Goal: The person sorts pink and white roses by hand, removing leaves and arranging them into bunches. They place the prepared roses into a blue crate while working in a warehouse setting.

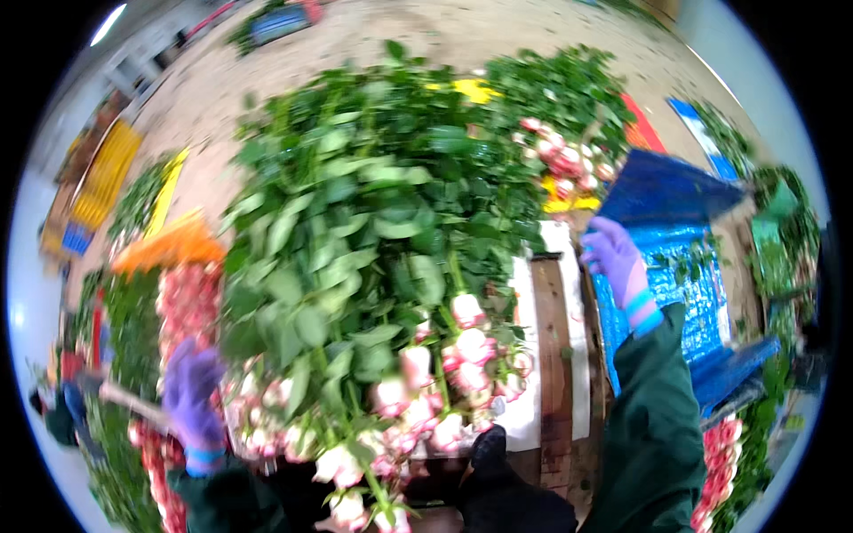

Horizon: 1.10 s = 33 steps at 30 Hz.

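A large heap of long-stemmed roses [470, 360] lies before me, pink and white blooms towards me and leafy stems pointing away. My right hand [616, 260], in a purple glove with a blue cuff, is at the raised dark-blue flap [666, 186] of a blue plastic sheet [673, 286]; whether the fingers grip it cannot be told. My left hand [193, 393], gloved alike and blurred, hovers at the left of the heap, near a wooden bar [133, 405]. What it holds, if anything, is unclear. Beyond it is an orange sheet [176, 246] over packed pink roses [190, 300].
A wooden slat with white strips [556, 360] runs beside the heap. More roses [566, 160] lie at the back right, and rows of pink roses [720, 460] at the lower right. Yellow crates [106, 176] stand far left. A person [63, 406] is at the left edge.
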### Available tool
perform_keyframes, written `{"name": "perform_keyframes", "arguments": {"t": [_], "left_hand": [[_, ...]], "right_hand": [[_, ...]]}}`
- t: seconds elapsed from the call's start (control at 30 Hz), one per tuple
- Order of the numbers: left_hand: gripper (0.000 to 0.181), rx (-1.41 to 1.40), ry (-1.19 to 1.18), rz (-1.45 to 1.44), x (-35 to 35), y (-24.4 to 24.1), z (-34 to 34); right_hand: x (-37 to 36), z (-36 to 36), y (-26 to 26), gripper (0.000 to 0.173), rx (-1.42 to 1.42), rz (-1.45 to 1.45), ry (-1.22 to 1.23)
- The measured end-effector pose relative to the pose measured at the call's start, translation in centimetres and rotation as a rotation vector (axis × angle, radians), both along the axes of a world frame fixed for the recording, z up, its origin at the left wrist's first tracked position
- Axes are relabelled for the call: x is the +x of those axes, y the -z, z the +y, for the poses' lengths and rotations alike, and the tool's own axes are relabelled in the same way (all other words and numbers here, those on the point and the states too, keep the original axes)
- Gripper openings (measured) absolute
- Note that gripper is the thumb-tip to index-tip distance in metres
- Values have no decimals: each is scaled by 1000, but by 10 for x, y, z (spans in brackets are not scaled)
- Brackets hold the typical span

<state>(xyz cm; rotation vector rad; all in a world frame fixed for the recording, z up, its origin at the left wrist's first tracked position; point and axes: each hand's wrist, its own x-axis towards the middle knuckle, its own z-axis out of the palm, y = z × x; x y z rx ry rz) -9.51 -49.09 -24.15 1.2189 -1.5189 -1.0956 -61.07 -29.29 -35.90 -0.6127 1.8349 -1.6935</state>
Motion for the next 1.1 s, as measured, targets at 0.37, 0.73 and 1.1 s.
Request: {"name": "perform_keyframes", "arguments": {"t": [0.37,0.73,1.1], "left_hand": [[33,119,464,-586,-26,-1,30],[31,31,400,-365,-19,-17,28],[50,1086,1005,387,-19,-50,63]], "right_hand": [[291,-111,-159,57,1033,1022,-952],[302,-86,-125,23,-228,-664,-478],[290,-101,-129,17,-216,-573,-575]]}}
